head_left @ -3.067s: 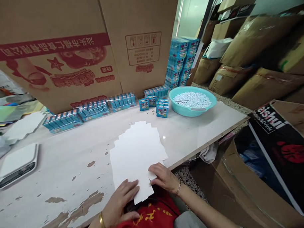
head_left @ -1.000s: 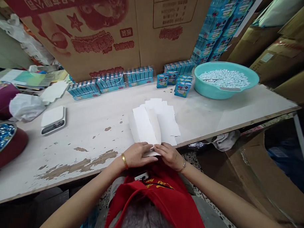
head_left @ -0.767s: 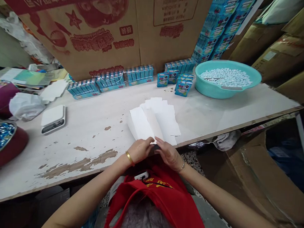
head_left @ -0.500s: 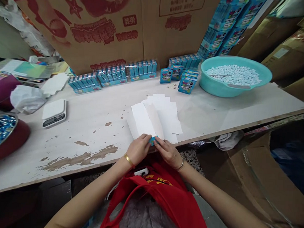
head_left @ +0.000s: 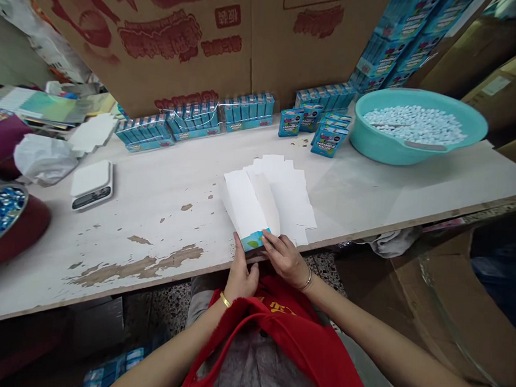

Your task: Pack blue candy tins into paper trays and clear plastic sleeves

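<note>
A fanned stack of flat white carton blanks [head_left: 283, 194] lies at the near edge of the worn white table [head_left: 156, 212]. The nearest blank [head_left: 245, 207] is partly folded up, and its printed blue side shows at the bottom corner. My left hand [head_left: 242, 275] grips that blank from below at the table edge, fingers closed on it. Beside it, my right hand [head_left: 284, 259] pinches the same blue corner with its fingertips.
Shrink-wrapped rows of small blue boxes [head_left: 197, 121] line the back under a big brown carton [head_left: 162, 38]. A teal basin [head_left: 416, 148] of white pellets sits back right, loose blue boxes [head_left: 327, 140] near it. At left: a white scale [head_left: 91, 185] and a red bowl [head_left: 11, 230] of blue-wrapped candies.
Both hands went from pressing the blanks flat to lifting and folding the near one, so its blue printed side now shows. The camera tilted down and shifted left.
</note>
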Tool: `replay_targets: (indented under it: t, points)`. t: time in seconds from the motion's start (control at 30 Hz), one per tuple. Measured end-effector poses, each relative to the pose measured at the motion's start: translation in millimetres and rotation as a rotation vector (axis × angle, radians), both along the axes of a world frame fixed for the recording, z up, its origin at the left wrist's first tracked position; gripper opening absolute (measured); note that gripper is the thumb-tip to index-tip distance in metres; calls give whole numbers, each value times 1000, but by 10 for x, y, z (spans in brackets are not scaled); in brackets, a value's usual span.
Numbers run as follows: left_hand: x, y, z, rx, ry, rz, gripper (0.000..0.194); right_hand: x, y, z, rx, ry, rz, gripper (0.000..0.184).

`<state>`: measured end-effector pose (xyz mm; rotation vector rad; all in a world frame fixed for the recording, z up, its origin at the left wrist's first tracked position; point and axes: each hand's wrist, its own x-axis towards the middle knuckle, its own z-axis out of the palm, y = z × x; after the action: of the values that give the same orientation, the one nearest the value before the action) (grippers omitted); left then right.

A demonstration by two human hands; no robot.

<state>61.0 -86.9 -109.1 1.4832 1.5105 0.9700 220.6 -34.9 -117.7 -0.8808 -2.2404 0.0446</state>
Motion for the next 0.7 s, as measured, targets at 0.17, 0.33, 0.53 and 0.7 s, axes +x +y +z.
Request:
replay_targets:
  t: [0.17, 0.33, 0.53, 0.7]
  points:
    - [-195, 68, 226, 162, 266, -67, 80, -42, 56, 49, -1, -100, -79, 30]
    - [-211, 172, 594, 507, 732, -199, 64, -39, 74, 95, -18, -137, -82, 23]
    - [109, 496, 900, 81, 1139, -616, 24, -96, 77, 78, -94, -148, -108, 25]
    - [255, 793, 1081, -238, 1179, -577, 23, -202, 74, 65, -69, -74, -138, 26]
